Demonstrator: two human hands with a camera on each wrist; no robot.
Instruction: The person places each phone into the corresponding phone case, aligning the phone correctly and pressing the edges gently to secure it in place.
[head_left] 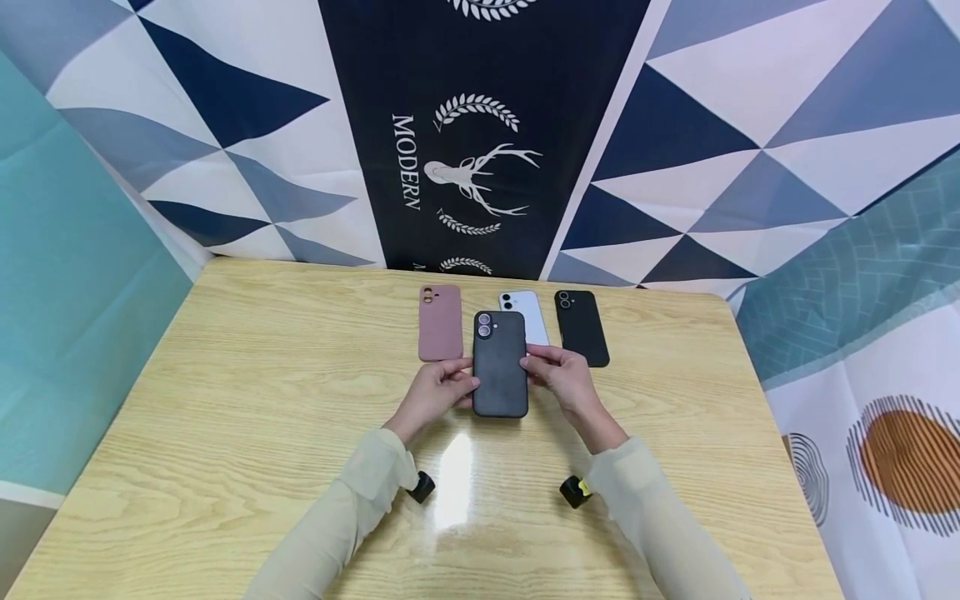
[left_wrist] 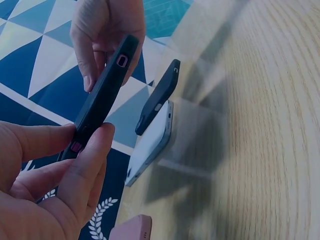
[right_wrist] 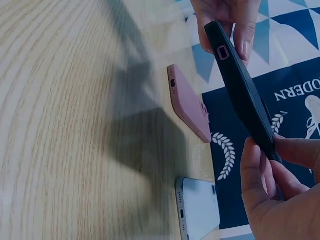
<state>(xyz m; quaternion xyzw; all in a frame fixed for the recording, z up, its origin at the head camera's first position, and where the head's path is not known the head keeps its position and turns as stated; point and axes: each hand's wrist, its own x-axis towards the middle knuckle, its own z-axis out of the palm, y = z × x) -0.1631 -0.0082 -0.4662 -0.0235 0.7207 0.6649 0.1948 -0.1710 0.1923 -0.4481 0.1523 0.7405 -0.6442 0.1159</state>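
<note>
A phone in a black case is held up above the table, its back with two camera lenses facing the head camera. My left hand pinches its left edge between thumb and fingers; my right hand pinches the right edge the same way. Pinkish colour shows through the cutouts along the case's rim in the left wrist view. Behind it on the table lies a pale blue-white phone, partly hidden by the held one. A pink phone case lies to its left, and a black phone case to its right.
The light wooden table ends at the back against a patterned cloth with a deer head print. Shadows of the hands and phone fall on the wood. A bright reflection shines between the forearms.
</note>
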